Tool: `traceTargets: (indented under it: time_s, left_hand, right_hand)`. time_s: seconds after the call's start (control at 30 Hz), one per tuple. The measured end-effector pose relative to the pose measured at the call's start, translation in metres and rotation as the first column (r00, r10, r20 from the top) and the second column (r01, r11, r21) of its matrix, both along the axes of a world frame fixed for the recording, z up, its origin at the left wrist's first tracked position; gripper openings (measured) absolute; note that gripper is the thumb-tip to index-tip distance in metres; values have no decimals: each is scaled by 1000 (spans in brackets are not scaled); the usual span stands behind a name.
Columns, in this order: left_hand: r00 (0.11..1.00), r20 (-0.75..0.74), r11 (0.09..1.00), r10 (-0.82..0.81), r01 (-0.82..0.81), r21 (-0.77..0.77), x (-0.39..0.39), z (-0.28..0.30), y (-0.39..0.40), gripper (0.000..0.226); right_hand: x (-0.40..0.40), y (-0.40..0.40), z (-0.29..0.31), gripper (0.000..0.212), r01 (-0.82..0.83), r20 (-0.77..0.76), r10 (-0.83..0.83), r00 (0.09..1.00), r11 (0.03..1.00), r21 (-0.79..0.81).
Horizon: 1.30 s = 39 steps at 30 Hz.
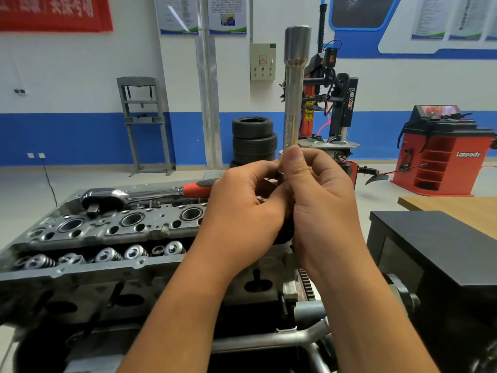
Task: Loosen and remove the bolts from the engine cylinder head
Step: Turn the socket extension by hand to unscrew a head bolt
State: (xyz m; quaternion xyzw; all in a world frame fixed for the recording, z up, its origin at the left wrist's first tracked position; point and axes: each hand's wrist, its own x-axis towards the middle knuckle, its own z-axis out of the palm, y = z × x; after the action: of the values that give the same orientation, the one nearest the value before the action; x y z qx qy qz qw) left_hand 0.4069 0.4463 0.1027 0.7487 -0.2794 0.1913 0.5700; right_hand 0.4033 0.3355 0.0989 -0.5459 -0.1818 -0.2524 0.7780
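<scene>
1. Two hands meet over the near end of the head [113, 232]: the left hand [242, 208] and right hand [320, 200] curl their fingers round the lower end of a long extension bar [293, 103], which stands upright with its wide socket end on top.
2. Right thumb and forefinger pinch a small socket [282, 164] at the bar's base, so this looks like tool assembly, not loosening yet.
3. Ratchet [129, 196] lies idle across the far edge of the head, red grip towards the hands, drive square bare.
4. Next move, I'd judge: seat the pieces fully, snap the bar onto the ratchet, then drop it into a bolt well.
5. Bolts themselves I cannot make out; the round wells along the head's top look dark.
6. Open trough at the head's near side holds a row of valve springs [107, 255].
</scene>
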Motion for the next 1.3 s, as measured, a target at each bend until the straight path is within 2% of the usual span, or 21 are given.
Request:
traceTargets:
  time_s: [0.1, 0.23, 0.4, 0.47, 0.7, 0.77, 0.87, 0.97, 1.1, 1.3]
  left_hand:
    - [999, -16, 999, 31, -32, -34, 0, -1, 0, 13]
    - [998, 3, 998, 60, -60, -26, 1, -2, 0, 15]
    - [1000, 28, 999, 1, -2, 33, 0, 0, 1, 18]
    - [1000, 27, 999, 0, -1, 33, 0, 0, 2, 17]
    - [992, 52, 994, 111, -112, 17, 2, -4, 0, 11]
    - [998, 34, 998, 61, -61, 2, 1, -2, 0, 13]
    - [1000, 10, 1000, -23, 23, -3, -1, 0, 0, 17]
    - [1000, 4, 1000, -12, 12, -16, 0, 0, 1, 14]
    - [999, -5, 998, 38, -38, -51, 2, -1, 3, 13]
    - [994, -43, 992, -98, 95, -79, 1, 0, 2, 17]
  right_hand:
    - [1, 0, 0, 25, -22, -16, 23, 1000, 999, 34]
    - [3, 0, -1, 40, 10, -18, -9, 1000, 999, 32]
    - [3, 0, -1, 35, 26, 0, -26, 1000, 1000, 4]
    - [2, 0, 1, 40, 20, -9, -20, 1000, 1000, 18]
    - [1, 0, -1, 42, 23, -20, -23, 1000, 999, 27]
    - [1, -1, -1, 38, 16, -16, -16, 1000, 1000, 16]
    - [0, -1, 1, 44, 22, -28, -21, 999, 1000, 17]
    - [-1, 1, 2, 39, 3, -45, -1, 999, 999, 37]
    - [-3, -1, 2, 45, 14, -37, -14, 999, 1000, 19]
    - [0, 0, 1, 44, 6, -41, -5, 999, 1000, 27]
